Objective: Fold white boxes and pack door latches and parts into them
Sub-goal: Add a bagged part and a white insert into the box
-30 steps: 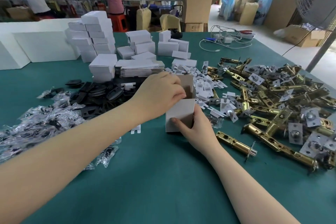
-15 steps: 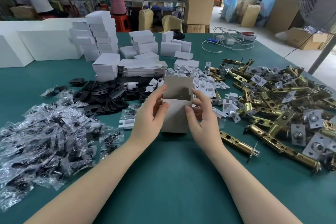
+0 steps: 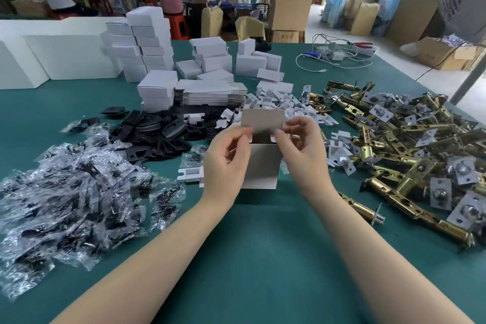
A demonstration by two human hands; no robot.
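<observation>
We find stacks of packed boxes (image 3: 147,42) behind, while both hands, left (image 3: 226,160) and right (image 3: 299,144), pinch the open box (image 3: 263,166) flaps, many latches (image 3: 410,155) unpacked.

Bare forearms, no sleeves, rings or watch.

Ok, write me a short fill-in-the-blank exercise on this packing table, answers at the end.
1. Both hands hold the side flaps of a white box whose top lid flap stands ____.
2. The brass door latches lie heaped to the ____ of the box.
3. The table is covered in ____ cloth.
4. The clear plastic bags hold ____ parts.

Answers: open; right; green; black
</observation>
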